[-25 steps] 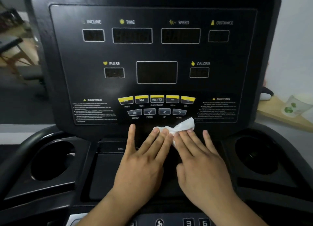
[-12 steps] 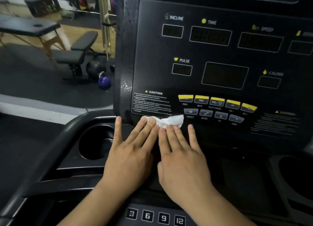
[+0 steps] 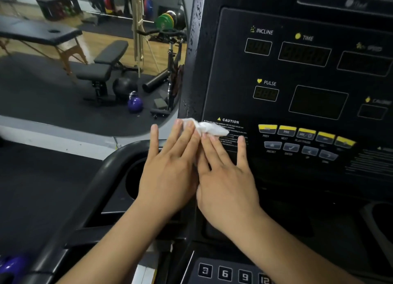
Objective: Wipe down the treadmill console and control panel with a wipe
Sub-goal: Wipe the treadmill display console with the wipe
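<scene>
GYM FLOOR: A person's left hand [image 3: 170, 173] and right hand [image 3: 225, 183] lie flat and side by side against the lower left corner of a treadmill console [image 3: 234, 71]. The fingers are straight and the inner edges of the two hands touch.

Between the fingertips and the black face sits a white wipe [image 3: 209, 128], bunched into a crumpled strip. The left hand's middle fingers cover its left end, and the right hand's index and middle fingertips press its right end. Neither hand curls round the wipe; both press it with open fingers.

The wipe lies across the caution label [image 3: 230, 121], just left of the row of yellow buttons [image 3: 306, 132] and the grey keys [image 3: 291, 147] beneath them. Above, the readout windows marked INCLINE [image 3: 258, 47], TIME and PULSE are dark. The console's left edge shows droplets or smears, though the view is too soft to say which.

Below the left hand is a round cup holder [image 3: 133, 183], bounded by a curved black handrail [image 3: 85, 198]. At the bottom edge, a strip of numbered keys [image 3: 225, 274] reads 3, 6, 9.

Beyond the treadmill, the gym floor holds a black weight bench [image 3: 106, 62] with a purple kettlebell [image 3: 135, 104] beside it. A folding massage table [image 3: 42, 33] with wooden legs stands farther back.
</scene>
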A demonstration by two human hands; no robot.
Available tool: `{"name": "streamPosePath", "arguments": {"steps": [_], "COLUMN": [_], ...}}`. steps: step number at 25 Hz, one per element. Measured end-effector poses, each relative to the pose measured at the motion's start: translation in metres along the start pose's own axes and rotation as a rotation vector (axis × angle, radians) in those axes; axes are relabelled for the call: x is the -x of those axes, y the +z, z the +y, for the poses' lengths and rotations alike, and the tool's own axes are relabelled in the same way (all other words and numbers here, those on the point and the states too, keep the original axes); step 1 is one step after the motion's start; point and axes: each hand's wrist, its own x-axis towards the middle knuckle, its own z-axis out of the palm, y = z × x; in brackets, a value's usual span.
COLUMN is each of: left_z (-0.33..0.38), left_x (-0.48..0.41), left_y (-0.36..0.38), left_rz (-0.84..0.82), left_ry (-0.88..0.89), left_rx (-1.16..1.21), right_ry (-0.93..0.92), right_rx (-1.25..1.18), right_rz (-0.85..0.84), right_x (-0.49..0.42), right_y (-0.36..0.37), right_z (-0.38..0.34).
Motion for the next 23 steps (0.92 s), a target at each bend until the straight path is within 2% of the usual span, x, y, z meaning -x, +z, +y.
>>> {"name": "streamPosePath", "arguments": {"steps": [4,8,12,23], "left_z": [0.014,0.038,0.069,0.163], "left_x": [0.017,0.026,0.021,0.002], "left_y": [0.012,0.012,0.011,0.027], "left_rz": [-0.025,-0.083,-0.112,-0.176], "left_ry": [0.058,0.079,0.145,0.31], "left_rx": [0.086,0.124,0.162,0.017], "right_ry": [0.057,0.11,0.216,0.41], "right_rx": [-0.045,-0.141,-0.125,-0.062], "right_rz": [-0.069,0.014,0.044,0.057], "right_x": [0.022,0.049,0.066,0.111], "right_y": [0.008,0.017,0.016,0.038], "right_z": [0.003,0.026,0.048,0.118]}}
